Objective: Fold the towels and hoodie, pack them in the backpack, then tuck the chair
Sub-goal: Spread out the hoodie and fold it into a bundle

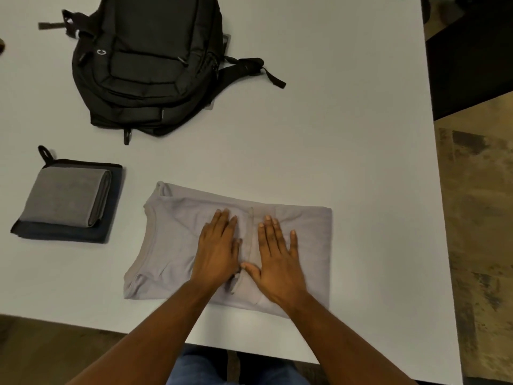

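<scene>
A light grey hoodie (172, 234) lies folded into a rough rectangle near the table's front edge. My left hand (218, 250) and my right hand (277, 257) press flat on its middle, fingers spread, side by side along a central seam. To the left sits a folded grey towel (65, 200) stacked on a folded dark navy towel (63, 234) with a black hang loop. A black backpack (150, 59) lies flat at the back of the table, its zips apparently closed.
The white table (361, 134) ends at the right edge, with patterned floor (483, 218) beyond. A dark piece of furniture (472, 65) stands at the upper right. Backpack straps (249, 68) trail rightward. My blue-jeaned legs (200, 368) show below the front edge.
</scene>
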Demonstrator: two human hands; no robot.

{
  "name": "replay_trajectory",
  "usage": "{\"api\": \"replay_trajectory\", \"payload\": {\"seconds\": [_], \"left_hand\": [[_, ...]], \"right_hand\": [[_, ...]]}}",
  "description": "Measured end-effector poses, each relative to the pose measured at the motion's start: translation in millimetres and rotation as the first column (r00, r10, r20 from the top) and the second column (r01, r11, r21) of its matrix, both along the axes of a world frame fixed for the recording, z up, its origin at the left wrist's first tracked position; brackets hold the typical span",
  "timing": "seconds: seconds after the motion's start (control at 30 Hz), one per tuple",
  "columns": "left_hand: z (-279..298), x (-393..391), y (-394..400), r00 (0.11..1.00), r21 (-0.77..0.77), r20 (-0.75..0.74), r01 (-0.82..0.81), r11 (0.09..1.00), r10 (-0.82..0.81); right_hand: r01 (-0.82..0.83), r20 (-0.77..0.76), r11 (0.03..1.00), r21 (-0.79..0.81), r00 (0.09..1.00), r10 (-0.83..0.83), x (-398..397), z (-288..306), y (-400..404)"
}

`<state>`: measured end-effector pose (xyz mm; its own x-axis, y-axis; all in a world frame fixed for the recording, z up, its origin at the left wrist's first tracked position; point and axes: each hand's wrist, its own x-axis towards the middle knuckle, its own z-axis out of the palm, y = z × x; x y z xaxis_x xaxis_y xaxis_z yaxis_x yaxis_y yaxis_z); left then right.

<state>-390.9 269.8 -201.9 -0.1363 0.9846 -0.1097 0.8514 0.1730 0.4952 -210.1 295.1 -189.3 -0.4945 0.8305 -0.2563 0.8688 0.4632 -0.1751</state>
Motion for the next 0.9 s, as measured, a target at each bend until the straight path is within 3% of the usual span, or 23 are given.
{"api": "replay_trajectory", "payload": {"seconds": [0.17,0.33,0.43,0.53,0.63,0.7,0.8,0.9], "left_hand": [[-12.6,-9.3,-8.4,0.989,-0.159,-0.114,0.079,0.984,-0.098],[-4.2,-15.6,-3.3,0.990,-0.124,-0.112,0.067,0.990,-0.081],[0.6,-40.5,4.2,0.997,-0.024,-0.063,-0.043,0.999,0.042],[6.5,-80.4,13.4,0.979,0.066,-0.035,-0.199,0.978,0.202],[9.4,-118.0,20.2,0.942,0.005,-0.093,-0.323,0.946,0.322],[7.4,-136.9,22.1,0.933,-0.115,-0.114,-0.354,0.928,0.342],[2.0,-153.9,19.3,0.949,-0.206,-0.079,-0.314,0.927,0.304],[5.3,-160.5,14.3,0.946,-0.138,0.001,-0.320,0.937,0.323]], "right_hand": [[-0.112,0.021,0.994,0.017,0.994,0.112,8.0,-4.3,13.6],[-0.226,-0.017,0.974,0.031,0.974,0.227,18.4,-4.4,42.6],[-0.309,0.000,0.951,0.033,0.951,0.309,24.1,0.4,61.9],[-0.278,0.018,0.959,0.064,0.961,0.277,17.5,1.7,64.0],[-0.146,-0.094,0.974,0.175,0.982,0.164,-3.9,5.5,41.8],[-0.156,-0.202,0.943,0.295,0.954,0.221,-23.2,6.0,10.9],[-0.383,-0.241,0.884,0.269,0.862,0.447,-57.8,8.8,-42.7],[-0.568,-0.193,0.815,0.116,0.792,0.580,-92.8,14.4,-83.5]]}}
